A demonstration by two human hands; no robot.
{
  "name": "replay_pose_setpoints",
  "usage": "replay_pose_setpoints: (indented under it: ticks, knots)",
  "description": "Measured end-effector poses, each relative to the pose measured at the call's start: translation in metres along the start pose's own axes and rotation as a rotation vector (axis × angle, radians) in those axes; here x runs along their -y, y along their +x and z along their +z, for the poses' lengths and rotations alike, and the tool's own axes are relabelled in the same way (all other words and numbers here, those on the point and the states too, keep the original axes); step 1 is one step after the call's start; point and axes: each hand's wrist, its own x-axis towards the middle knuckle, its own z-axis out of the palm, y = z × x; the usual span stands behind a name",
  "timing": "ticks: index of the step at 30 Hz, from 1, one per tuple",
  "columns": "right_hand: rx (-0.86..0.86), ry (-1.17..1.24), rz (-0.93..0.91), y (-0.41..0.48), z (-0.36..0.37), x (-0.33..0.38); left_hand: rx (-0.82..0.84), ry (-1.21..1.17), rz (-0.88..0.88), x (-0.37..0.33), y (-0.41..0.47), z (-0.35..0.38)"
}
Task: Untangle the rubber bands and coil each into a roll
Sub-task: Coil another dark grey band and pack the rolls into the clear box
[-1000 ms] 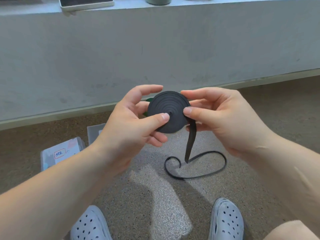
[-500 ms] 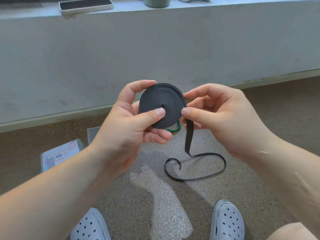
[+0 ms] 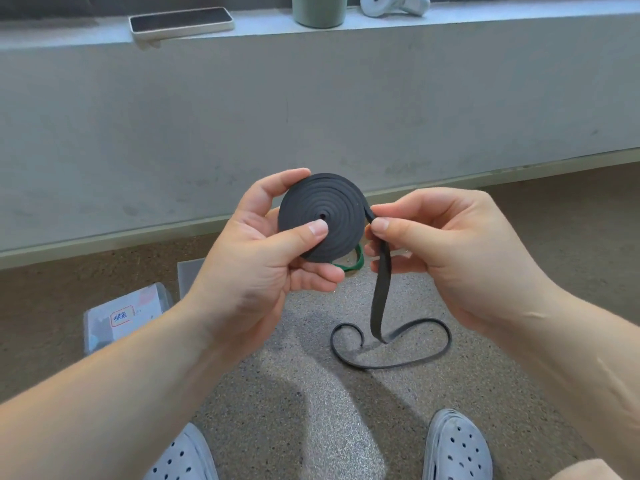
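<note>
Right hand (image 3: 450, 251) has shifted off the black coil (image 3: 322, 216) face; it now pinches the loose tail (image 3: 381, 289) at the rim. Left hand (image 3: 263, 268) clamps the coil; roll looks nearly done.

— We have soft, even light from above: on the speckled brown floor (image 3: 329, 410) a bright patch lies between two soft-edged shadows.
— We find no glare. The flat black rubber coil (image 3: 322, 216) is sharp, its ridges readable. The pale grey concrete ledge (image 3: 346, 98) bows toward the edges, and our forearms (image 3: 104, 393) blur slightly in the corners.
</note>
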Motion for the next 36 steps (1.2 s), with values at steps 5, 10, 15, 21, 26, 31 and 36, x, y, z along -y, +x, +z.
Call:
replay_pose_setpoints:
  ticks: [5,10,15,21,26,31,36]
  knots:
    - [-0.085,0.105,-0.007,-0.007,0.013,-0.01,-0.03,-0.019,-0.007,0.007,-0.005,0.006]
    - [-0.115,0.077,-0.06,-0.008,0.016,-0.013,-0.042,-0.027,-0.045,0.017,-0.013,0.011]
    - [-0.094,-0.008,-0.075,-0.003,0.011,-0.012,-0.052,-0.045,-0.115,0.019,-0.017,0.016]
    - [0.0,-0.117,0.035,0.007,-0.004,0.003,-0.012,0.308,-0.029,0.007,0.001,-0.004]
    - [0.092,-0.152,0.054,0.008,-0.009,0.009,0.2,0.371,-0.058,-0.004,0.002,-0.007]
    - [0.053,-0.133,0.073,0.008,-0.009,0.004,0.179,0.298,-0.113,-0.001,0.0,-0.002]
    - [0.037,-0.092,0.111,0.008,-0.007,0.001,-0.006,0.124,-0.096,0.002,0.002,0.002]
